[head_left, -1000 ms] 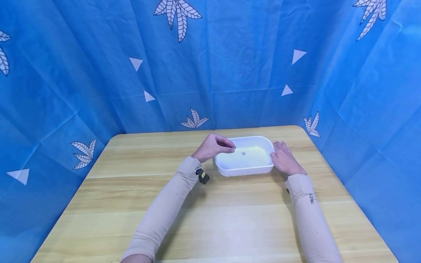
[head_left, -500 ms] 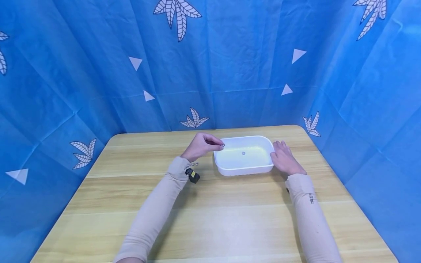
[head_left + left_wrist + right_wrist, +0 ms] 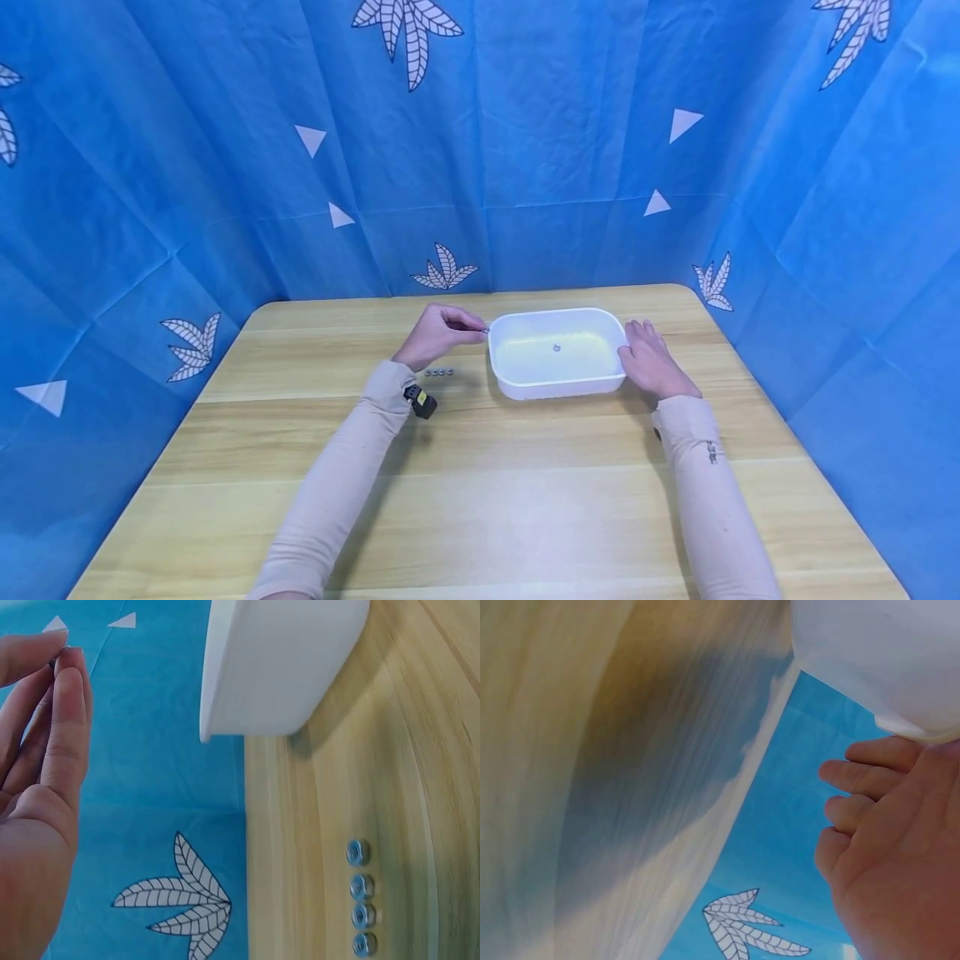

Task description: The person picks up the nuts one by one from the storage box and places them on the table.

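My left hand pinches a small metal nut between thumb and fingertips, mostly covered by them. In the head view those fingertips are right at the left rim of a white plastic tray. Inside the tray, near the middle of its floor, lies one small metal nut. On the opposite side, my right hand grips the tray's right rim. Its thumb is at the rim, and its other fingers are bent outside the wall in the right wrist view.
Several metal nuts lie in a row on the wooden table, left of the tray and close to my left wrist. A blue patterned curtain hangs behind the table and along both sides.
Still pinching the nut, my left hand has moved left from over the tray to its left rim, uncovering the row of nuts. My right hand and the tray stay put.
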`<state>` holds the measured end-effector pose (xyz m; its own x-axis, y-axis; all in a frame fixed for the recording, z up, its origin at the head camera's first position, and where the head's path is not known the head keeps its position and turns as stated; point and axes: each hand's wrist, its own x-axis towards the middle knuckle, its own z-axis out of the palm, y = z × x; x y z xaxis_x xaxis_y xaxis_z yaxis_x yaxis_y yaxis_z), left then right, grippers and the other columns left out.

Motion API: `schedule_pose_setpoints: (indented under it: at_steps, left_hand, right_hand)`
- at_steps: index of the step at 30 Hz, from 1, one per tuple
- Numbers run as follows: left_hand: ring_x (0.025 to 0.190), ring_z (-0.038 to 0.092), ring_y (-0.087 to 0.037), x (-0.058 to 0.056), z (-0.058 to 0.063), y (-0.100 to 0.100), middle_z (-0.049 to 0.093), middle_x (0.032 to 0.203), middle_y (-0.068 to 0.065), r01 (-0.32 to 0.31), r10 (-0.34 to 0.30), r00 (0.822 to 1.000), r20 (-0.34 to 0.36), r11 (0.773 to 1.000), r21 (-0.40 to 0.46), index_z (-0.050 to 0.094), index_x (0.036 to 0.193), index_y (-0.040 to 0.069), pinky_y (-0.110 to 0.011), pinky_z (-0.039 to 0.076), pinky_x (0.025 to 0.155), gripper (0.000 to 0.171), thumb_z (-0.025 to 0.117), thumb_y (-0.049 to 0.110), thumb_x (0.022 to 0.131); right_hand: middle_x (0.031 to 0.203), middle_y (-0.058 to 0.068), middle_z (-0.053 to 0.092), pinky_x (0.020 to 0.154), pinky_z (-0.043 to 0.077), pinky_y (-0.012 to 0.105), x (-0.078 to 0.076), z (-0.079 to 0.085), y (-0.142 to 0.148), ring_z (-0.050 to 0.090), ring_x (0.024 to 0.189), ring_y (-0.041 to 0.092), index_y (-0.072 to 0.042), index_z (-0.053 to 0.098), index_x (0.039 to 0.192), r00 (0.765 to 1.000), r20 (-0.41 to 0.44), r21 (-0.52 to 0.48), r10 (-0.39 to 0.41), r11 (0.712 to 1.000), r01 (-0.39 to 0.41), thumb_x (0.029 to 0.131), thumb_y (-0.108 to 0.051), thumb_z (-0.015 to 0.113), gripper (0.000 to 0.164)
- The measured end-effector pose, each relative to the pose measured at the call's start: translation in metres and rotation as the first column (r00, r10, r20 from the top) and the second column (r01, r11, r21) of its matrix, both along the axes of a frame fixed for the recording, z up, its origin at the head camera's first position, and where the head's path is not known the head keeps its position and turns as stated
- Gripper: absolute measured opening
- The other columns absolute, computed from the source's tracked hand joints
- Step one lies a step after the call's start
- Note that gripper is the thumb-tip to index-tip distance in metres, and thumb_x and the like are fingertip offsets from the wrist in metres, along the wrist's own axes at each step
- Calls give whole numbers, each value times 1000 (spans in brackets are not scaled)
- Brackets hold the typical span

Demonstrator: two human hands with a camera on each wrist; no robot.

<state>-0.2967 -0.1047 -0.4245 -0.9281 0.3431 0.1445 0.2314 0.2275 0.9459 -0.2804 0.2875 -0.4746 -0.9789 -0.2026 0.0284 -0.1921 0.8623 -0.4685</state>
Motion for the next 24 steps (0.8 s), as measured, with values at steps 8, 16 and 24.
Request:
schedule_pose_setpoints:
  at_steps: [8, 16, 24]
  left_hand:
    - [95, 74, -15, -1, -7, -11, 79, 108, -10, -6, 6, 1000, -1, 1000, -17, 78, 107, 0, -27, 62, 88, 27, 85, 11, 83]
    - [92, 75, -15, -2, -16, -23, 79, 106, -11, -34, 34, 999, -4, 999, -40, 79, 103, 3, -26, 62, 85, 20, 83, 9, 85]
    - [90, 75, -14, -1, -25, -37, 79, 105, -9, -55, 57, 998, 29, 996, -69, 77, 107, 0, -25, 61, 84, 26, 84, 11, 84]
  right_hand:
    - [165, 39, 14, 128, 4, 67, 1, 1, -1, 3, 155, 58, 17, 19, 156, 1000, 6, -7, 0, 1000, 0, 105, -20, 27, 63]
    - [166, 38, 13, 129, 3, 65, -1, -1, 1, 2, 156, 56, 16, 18, 156, 1000, 13, 2, -4, 1000, 4, 106, -21, 26, 63]
    - [166, 38, 13, 129, 3, 64, -1, -1, 1, 3, 157, 56, 16, 17, 157, 1000, 17, -2, -8, 1000, 8, 106, -22, 25, 64]
